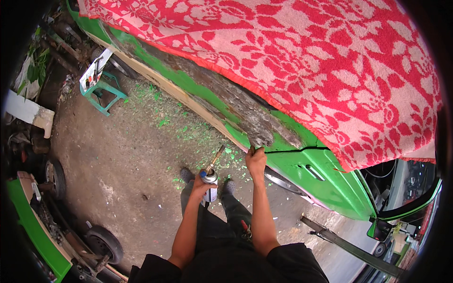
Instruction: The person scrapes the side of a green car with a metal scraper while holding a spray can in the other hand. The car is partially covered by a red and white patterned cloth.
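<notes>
My left hand (pixel 202 188) is wrapped round the canister of a gas torch (pixel 210 179), a white can with a blue knob and a brass nozzle tilted up to the right. No flame can be made out. Against the green car's side my right hand (pixel 256 162) is closed on what looks like a small flat scraper (pixel 253 147), its handle mostly hidden by the fingers. The tool meets the lower end of a stripped grey-brown patch (pixel 250 115) in the green paint (pixel 188 82). Just below lies the dark seam of the door (pixel 325 177).
A pink and red floral cloth (pixel 302 61) covers the car's upper part. Green paint flakes (pixel 163 122) litter the concrete. A teal stool (pixel 104 92) with tools stands at far left. Wheels (pixel 104 243) and a green panel (pixel 35 226) lie left; a metal beam (pixel 351 247) is at right.
</notes>
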`<state>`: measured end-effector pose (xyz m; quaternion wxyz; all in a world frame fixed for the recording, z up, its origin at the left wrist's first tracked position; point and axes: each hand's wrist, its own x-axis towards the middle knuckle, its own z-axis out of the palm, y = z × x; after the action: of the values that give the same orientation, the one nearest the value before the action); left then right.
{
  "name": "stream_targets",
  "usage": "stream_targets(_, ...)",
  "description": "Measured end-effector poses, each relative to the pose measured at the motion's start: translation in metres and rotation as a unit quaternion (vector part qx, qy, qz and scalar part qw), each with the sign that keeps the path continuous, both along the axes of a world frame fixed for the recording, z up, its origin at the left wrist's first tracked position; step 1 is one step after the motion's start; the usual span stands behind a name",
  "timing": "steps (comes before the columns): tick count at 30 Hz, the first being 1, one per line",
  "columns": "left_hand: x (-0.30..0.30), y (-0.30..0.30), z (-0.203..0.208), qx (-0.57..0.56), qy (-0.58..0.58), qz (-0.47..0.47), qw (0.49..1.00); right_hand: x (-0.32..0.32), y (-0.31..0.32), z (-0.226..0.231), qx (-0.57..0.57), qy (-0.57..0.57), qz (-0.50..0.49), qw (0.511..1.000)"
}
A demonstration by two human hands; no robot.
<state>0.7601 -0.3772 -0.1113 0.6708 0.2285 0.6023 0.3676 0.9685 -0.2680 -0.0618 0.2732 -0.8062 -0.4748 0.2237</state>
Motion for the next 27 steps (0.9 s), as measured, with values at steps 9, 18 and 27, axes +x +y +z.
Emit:
stream_targets(9,0.006,0.007,0.006,0.01,-0.033,-0.004,0.999,0.009,0.003,-0.001,0.003,-0.004,0.03,1.0)
stream_targets(18,0.009,0.01,-0.009,0.009,-0.02,-0.006,1.0,0.015,0.008,0.007,-0.036,0.036,0.017,0.999)
stream_targets(27,0.017,0.019,0.001,0.01,-0.021,-0.013,1.0,0.023,0.015,0.01,-0.065,0.055,0.016,0.996)
